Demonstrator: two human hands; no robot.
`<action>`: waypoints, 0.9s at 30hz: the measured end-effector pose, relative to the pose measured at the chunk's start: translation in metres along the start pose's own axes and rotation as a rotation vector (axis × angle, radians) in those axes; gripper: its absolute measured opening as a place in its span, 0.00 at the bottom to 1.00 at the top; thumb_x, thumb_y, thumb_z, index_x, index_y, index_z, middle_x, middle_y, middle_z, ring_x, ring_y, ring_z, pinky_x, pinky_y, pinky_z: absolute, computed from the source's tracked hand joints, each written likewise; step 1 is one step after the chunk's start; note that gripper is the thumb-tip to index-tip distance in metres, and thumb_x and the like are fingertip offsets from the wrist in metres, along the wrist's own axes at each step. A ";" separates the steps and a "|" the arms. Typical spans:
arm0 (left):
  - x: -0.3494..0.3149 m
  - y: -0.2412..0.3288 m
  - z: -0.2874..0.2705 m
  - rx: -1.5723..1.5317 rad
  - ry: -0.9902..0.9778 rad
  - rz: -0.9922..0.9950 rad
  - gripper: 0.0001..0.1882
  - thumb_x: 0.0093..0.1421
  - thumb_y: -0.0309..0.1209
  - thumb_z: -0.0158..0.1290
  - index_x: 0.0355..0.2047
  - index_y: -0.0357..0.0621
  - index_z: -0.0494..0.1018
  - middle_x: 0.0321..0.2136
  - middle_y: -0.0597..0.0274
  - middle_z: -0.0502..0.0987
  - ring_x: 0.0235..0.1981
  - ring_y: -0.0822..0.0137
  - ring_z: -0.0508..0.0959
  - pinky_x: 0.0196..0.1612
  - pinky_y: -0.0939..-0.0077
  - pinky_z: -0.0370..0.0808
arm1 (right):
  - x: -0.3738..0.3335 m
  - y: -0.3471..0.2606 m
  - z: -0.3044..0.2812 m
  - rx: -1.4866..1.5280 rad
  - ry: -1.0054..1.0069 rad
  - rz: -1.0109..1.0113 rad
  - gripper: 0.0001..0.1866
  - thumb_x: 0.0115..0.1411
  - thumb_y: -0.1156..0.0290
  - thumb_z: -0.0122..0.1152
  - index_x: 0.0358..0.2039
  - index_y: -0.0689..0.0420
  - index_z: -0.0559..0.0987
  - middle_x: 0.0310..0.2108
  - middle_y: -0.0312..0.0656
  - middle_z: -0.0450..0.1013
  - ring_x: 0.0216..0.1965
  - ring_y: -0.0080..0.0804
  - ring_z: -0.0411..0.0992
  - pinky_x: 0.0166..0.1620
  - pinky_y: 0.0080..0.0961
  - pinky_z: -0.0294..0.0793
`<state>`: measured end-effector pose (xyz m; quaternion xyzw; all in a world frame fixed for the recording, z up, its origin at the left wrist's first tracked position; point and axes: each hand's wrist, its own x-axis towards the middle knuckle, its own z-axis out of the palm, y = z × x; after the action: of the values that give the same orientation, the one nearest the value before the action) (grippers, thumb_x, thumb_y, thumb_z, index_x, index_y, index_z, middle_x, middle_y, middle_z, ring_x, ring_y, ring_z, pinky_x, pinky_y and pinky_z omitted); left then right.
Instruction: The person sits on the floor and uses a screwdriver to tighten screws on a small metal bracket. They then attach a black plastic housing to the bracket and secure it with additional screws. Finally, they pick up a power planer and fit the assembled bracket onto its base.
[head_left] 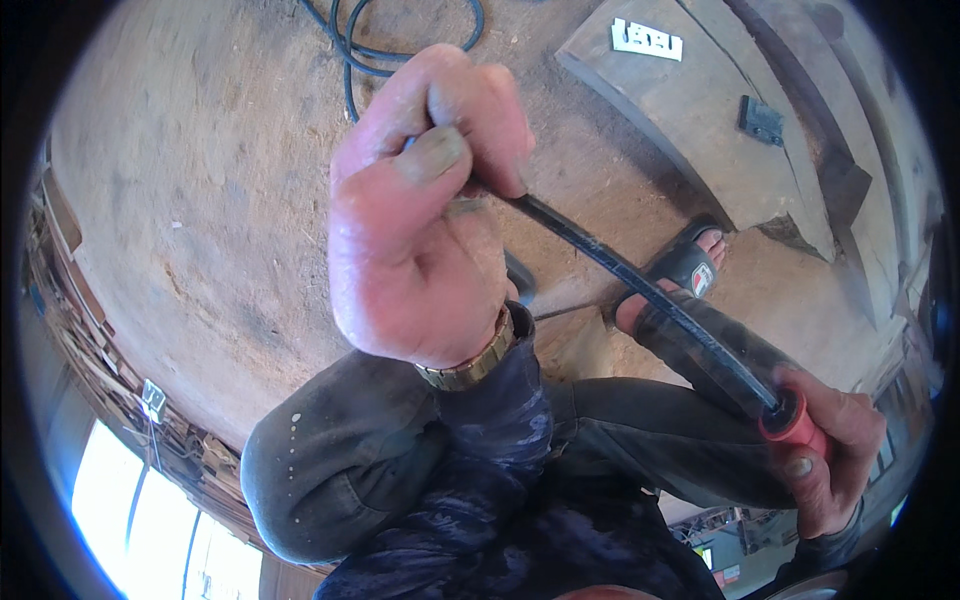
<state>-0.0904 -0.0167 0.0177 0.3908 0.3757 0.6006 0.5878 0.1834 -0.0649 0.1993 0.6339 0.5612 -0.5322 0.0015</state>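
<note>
My left hand (420,230), with a gold-coloured watch on its wrist, is raised in the middle of the view. Its fingers and thumb are closed around the far end of a long, narrow dark file (640,285). A small bit of blue shows by the thumb; the tip itself is hidden in the fist. Toward the lower right, my right hand (835,450) grips the file's red handle (795,425). The shaft slants between both hands, above my right leg.
Large curved wooden pieces (690,120) lie at the upper right, bearing a white slotted plate (647,40) and a small dark block (761,121). A black cable (345,45) coils on the dusty floor (200,200). Wood scraps (215,460) line the left edge. My sandalled foot (690,262) is near the wood.
</note>
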 end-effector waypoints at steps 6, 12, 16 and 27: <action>0.000 -0.002 0.000 -0.077 0.044 -0.040 0.18 0.60 0.45 0.43 0.24 0.42 0.62 0.20 0.62 0.60 0.24 0.67 0.58 0.33 0.66 0.55 | 0.005 0.014 -0.003 -0.456 0.127 -0.431 0.32 0.50 0.68 0.71 0.55 0.68 0.79 0.28 0.48 0.79 0.25 0.38 0.78 0.31 0.28 0.74; 0.000 -0.002 0.016 -0.069 0.135 -0.120 0.18 0.59 0.45 0.44 0.22 0.43 0.60 0.19 0.62 0.58 0.23 0.68 0.57 0.33 0.66 0.55 | 0.005 0.008 0.002 -0.441 0.192 -0.431 0.33 0.41 0.79 0.71 0.53 0.65 0.80 0.31 0.50 0.80 0.27 0.44 0.80 0.32 0.33 0.79; 0.012 -0.021 0.033 -0.352 0.108 -0.238 0.20 0.62 0.47 0.43 0.27 0.41 0.64 0.21 0.60 0.62 0.25 0.67 0.60 0.34 0.66 0.58 | -0.001 0.003 -0.016 -0.353 0.260 -0.503 0.28 0.46 0.74 0.71 0.52 0.63 0.81 0.41 0.56 0.80 0.30 0.46 0.82 0.36 0.30 0.81; 0.009 -0.056 0.055 -1.032 -0.123 -0.088 0.40 0.69 0.64 0.40 0.60 0.36 0.68 0.51 0.44 0.72 0.54 0.45 0.69 0.62 0.46 0.63 | -0.036 0.022 -0.031 -0.318 0.549 -0.164 0.24 0.61 0.57 0.57 0.46 0.67 0.80 0.43 0.60 0.78 0.40 0.43 0.79 0.47 0.31 0.76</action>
<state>-0.0174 -0.0071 -0.0101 0.0685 0.0118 0.6582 0.7496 0.2271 -0.0794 0.2240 0.6983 0.6657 -0.2457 -0.0937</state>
